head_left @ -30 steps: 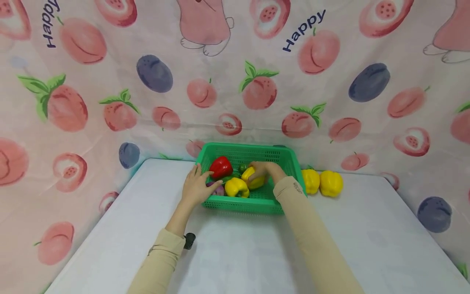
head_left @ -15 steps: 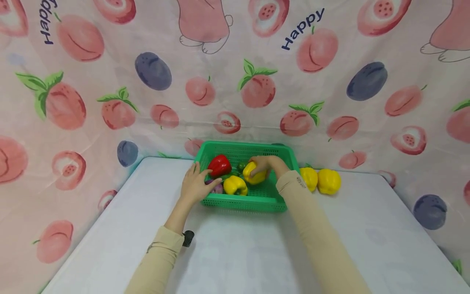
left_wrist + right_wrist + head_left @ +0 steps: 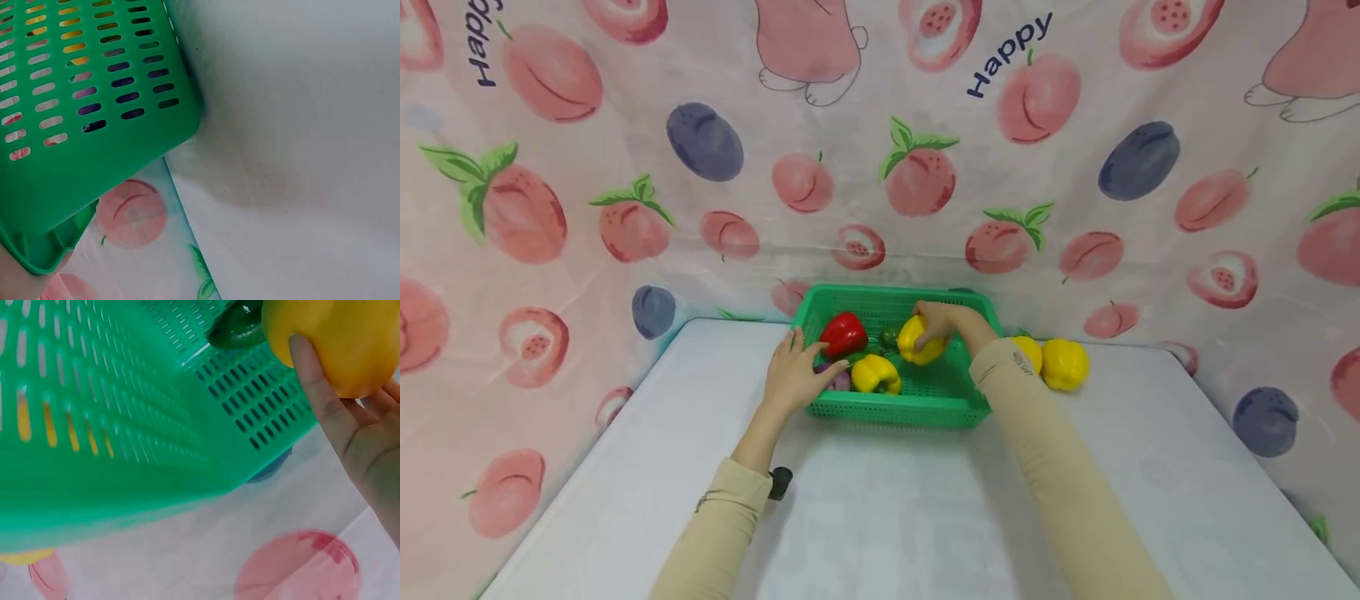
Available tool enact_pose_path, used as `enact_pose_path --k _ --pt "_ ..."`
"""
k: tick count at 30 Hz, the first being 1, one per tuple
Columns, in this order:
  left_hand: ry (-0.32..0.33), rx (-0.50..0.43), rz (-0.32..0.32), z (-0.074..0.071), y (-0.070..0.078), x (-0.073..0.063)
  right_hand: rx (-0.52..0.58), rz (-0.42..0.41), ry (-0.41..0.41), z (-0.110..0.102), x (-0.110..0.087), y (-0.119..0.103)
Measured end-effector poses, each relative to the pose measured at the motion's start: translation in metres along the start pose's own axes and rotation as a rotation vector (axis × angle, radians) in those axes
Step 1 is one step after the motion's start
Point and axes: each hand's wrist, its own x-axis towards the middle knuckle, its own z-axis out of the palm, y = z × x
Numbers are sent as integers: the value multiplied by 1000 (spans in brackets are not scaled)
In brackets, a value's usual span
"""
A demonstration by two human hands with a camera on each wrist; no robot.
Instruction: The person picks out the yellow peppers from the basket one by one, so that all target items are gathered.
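Observation:
In the head view, my right hand (image 3: 951, 323) holds a yellow bell pepper (image 3: 913, 340) inside the green basket (image 3: 880, 410). The right wrist view shows the thumb pressed to the side of this pepper (image 3: 340, 347). My left hand (image 3: 788, 377) rests at the basket's left rim, its fingers extended and its thumb reaching over the inside. Another yellow bell pepper (image 3: 876, 375) lies near the front wall, and a red bell pepper (image 3: 844, 335) lies at the left. A purple vegetable (image 3: 838, 379) is partly hidden by the left thumb. Something small and dark green (image 3: 888, 337) sits behind.
Two yellow bell peppers stand on the white table (image 3: 895, 508) outside the basket's right end; one (image 3: 1065, 364) is plainly visible, the other (image 3: 1030, 352) partly behind the sleeve. A fruit-printed cloth (image 3: 865, 200) hangs behind the table. A black device (image 3: 780, 483) is at the left wrist.
My right hand has lifted the yellow bell pepper slightly and moved it away from the yellow pepper near the front wall. The left hand stays at the rim. The head view has shifted a little.

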Motion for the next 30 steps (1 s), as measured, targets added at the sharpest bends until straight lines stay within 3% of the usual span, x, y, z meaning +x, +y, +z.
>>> enact_pose_path --k 4,11,19,30 --pt "-1 10 4 -1 -1 1 -21 -48 41 -4 -1 3" --pt "-3 9 -5 -1 -3 1 -81 -199 185 -9 -8 4" --pt "-2 0 -4 -1 -3 3 -69 -296 285 -13 -25 3" --pt "-7 -3 -4 1 -1 2 -38 -322 362 -10 -48 6"
